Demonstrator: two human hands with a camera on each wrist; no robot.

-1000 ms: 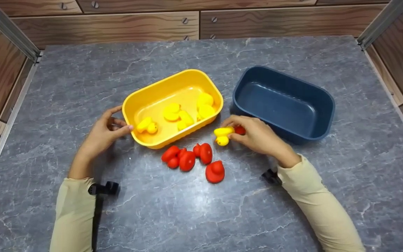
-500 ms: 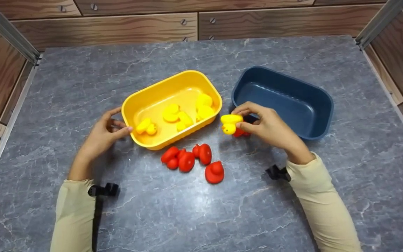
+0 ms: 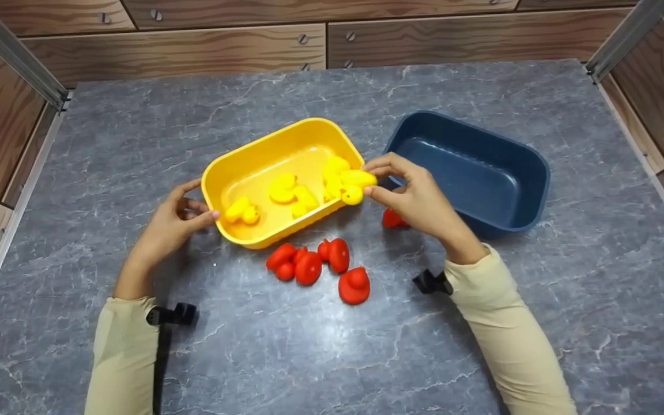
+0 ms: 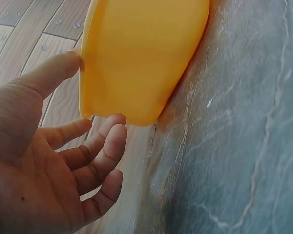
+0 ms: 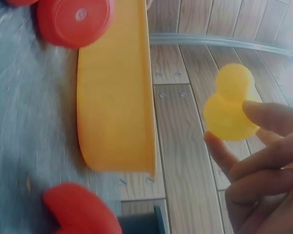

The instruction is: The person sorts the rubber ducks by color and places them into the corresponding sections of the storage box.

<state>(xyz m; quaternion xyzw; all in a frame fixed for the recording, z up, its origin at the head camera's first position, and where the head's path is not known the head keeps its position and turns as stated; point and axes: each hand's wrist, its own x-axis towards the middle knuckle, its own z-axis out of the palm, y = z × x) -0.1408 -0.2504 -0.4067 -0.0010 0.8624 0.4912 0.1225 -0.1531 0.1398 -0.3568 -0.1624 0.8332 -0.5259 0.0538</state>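
Note:
My right hand (image 3: 418, 193) pinches a yellow rubber duck (image 3: 358, 185) between thumb and fingers, above the right end of the yellow bin (image 3: 254, 141). In the right wrist view this duck (image 5: 230, 109) is held up off the table, beyond the bin's rim. Several more yellow rubber ducks (image 3: 282, 188) lie inside the bin. At the bin's left end my left hand (image 3: 165, 222) touches its rim with thumb and fingertips. The left wrist view shows the remaining fingers (image 4: 100, 161) loosely bent beside the bin's wall (image 4: 141, 63).
Several red rubber ducks (image 3: 308, 266) lie on the grey marbled table in front of the yellow bin. Another red duck (image 3: 392, 218) is partly hidden by my right hand. A dark blue bin (image 3: 467, 173) stands to the right, with no ducks visible in it.
My right hand has lifted the yellow rubber duck from near the table and carried it up and left over the yellow bin's right end. My left hand has stayed at the bin.

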